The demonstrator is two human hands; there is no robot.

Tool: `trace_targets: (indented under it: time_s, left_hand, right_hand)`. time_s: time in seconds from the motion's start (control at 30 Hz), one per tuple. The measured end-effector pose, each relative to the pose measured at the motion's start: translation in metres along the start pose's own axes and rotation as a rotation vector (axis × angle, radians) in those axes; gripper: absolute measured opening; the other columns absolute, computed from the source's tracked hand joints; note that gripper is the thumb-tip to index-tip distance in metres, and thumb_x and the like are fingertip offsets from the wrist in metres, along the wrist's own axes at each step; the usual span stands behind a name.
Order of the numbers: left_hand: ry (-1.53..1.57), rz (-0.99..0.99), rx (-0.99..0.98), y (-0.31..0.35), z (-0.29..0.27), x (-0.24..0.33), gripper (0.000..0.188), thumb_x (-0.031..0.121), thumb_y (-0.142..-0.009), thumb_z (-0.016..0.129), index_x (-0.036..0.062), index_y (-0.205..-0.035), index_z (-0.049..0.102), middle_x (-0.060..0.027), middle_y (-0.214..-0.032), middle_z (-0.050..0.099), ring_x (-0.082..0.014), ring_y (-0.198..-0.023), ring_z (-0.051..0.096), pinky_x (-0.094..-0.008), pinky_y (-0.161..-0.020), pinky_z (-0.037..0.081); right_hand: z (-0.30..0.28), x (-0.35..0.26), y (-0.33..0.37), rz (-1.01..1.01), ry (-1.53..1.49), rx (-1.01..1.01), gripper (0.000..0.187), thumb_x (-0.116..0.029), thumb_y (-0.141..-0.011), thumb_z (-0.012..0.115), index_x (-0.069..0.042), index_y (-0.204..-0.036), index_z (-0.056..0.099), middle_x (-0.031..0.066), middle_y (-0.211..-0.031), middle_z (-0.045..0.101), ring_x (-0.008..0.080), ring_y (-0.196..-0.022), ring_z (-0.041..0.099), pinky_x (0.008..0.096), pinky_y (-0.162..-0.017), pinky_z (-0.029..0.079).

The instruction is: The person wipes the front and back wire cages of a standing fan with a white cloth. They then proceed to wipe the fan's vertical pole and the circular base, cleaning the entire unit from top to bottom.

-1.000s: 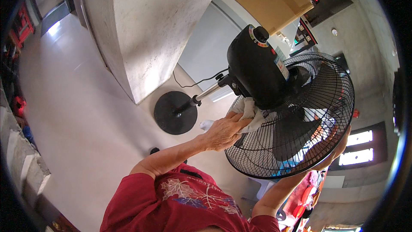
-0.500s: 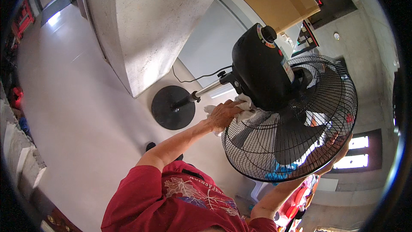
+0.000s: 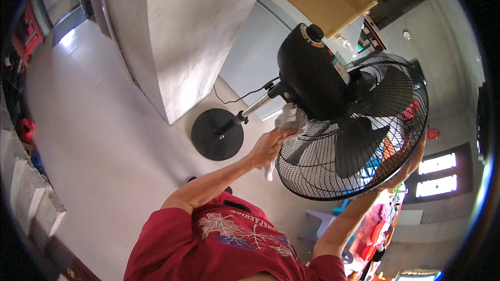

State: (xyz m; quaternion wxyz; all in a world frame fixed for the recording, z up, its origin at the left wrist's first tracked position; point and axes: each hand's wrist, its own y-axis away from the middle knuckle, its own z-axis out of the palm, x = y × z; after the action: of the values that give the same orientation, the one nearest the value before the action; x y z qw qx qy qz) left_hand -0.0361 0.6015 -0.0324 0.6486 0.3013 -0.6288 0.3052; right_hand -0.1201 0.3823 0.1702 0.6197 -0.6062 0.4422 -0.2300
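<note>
A black standing fan (image 3: 312, 75) tilts before me, its motor housing toward me and its round wire guard (image 3: 312, 177) facing away to the right. My left hand (image 3: 266, 148) is closed on a white cloth (image 3: 290, 120). The cloth lies against the back of the guard, just below the housing, and one end hangs under my fingers. On the far right my right hand (image 3: 409, 169) grips the guard's rim from the front side; its fingers are partly hidden behind the wires. Dark blades (image 3: 359, 143) show through the mesh.
The fan's round black base (image 3: 216, 138) stands on the pale floor by a concrete pillar (image 3: 182, 36). A black cord (image 3: 237, 99) runs from the fan past a grey panel. A cardboard box (image 3: 323, 0) is at the back, a light purple stool (image 3: 320, 224) at lower right.
My left hand has drawn slightly down and left, and more of the cloth shows above and below it. The fan head has turned or tipped a little, its guard's lower edge rising.
</note>
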Motion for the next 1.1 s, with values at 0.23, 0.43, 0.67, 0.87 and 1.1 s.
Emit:
trace_targets:
  time_s: [0.23, 0.43, 0.67, 0.87, 1.1]
  left_hand:
    - [0.054, 0.506, -0.040, 0.068, 0.009, 0.030, 0.060, -0.012, -0.082, 0.046, 0.0121, -0.137, 0.042, -0.0183, -0.124, 0.051, -0.0357, -0.109, 0.054, -0.0385, -0.092, 0.042]
    - [-0.022, 0.595, 0.006, 0.066, 0.011, 0.047, 0.055, -0.001, -0.088, 0.050, 0.0114, -0.140, 0.037, -0.0181, -0.128, 0.048, -0.0338, -0.119, 0.046, -0.0398, -0.098, 0.037]
    - [-0.095, 0.442, 0.065, 0.014, 0.008, 0.021, 0.060, -0.003, -0.083, 0.046, 0.0133, -0.140, 0.036, -0.0214, -0.120, 0.052, -0.0365, -0.105, 0.053, -0.0374, -0.093, 0.040]
    - [-0.134, 0.405, 0.086, 0.015, 0.007, 0.018, 0.044, 0.006, -0.092, 0.044, 0.0073, -0.136, 0.041, -0.0250, -0.125, 0.048, -0.0376, -0.111, 0.052, -0.0358, -0.092, 0.042]
    - [0.085, 0.569, 0.215, 0.054, -0.002, 0.049, 0.037, 0.005, -0.095, 0.047, 0.0007, -0.132, 0.045, -0.0110, -0.123, 0.053, -0.0149, -0.109, 0.050, -0.0259, -0.091, 0.040]
  right_hand:
    - [-0.006, 0.005, 0.000, 0.076, -0.073, -0.050, 0.054, -0.028, -0.086, 0.042, 0.000, -0.132, 0.039, 0.0208, -0.142, 0.033, 0.0343, -0.127, 0.039, 0.0453, -0.097, 0.045]
    - [0.002, 0.000, -0.005, -0.018, -0.166, -0.114, 0.056, -0.033, -0.089, 0.041, 0.006, -0.130, 0.041, 0.0236, -0.140, 0.037, 0.0334, -0.130, 0.037, 0.0420, -0.106, 0.032]
    - [-0.002, -0.012, -0.001, 0.124, -0.102, -0.078, 0.068, -0.048, -0.085, 0.048, 0.006, -0.126, 0.047, 0.0226, -0.140, 0.037, 0.0345, -0.137, 0.022, 0.0459, -0.112, 0.010]
    - [-0.011, -0.022, -0.003, 0.116, 0.083, -0.173, 0.063, -0.048, -0.089, 0.041, -0.001, -0.130, 0.047, 0.0190, -0.144, 0.035, 0.0332, -0.138, 0.021, 0.0450, -0.112, 0.012]
    - [-0.029, -0.074, 0.016, -0.195, 0.496, 0.099, 0.013, -0.010, -0.076, 0.051, 0.001, -0.079, 0.058, 0.0145, -0.076, 0.056, 0.0290, -0.072, 0.053, 0.0402, -0.067, 0.043]
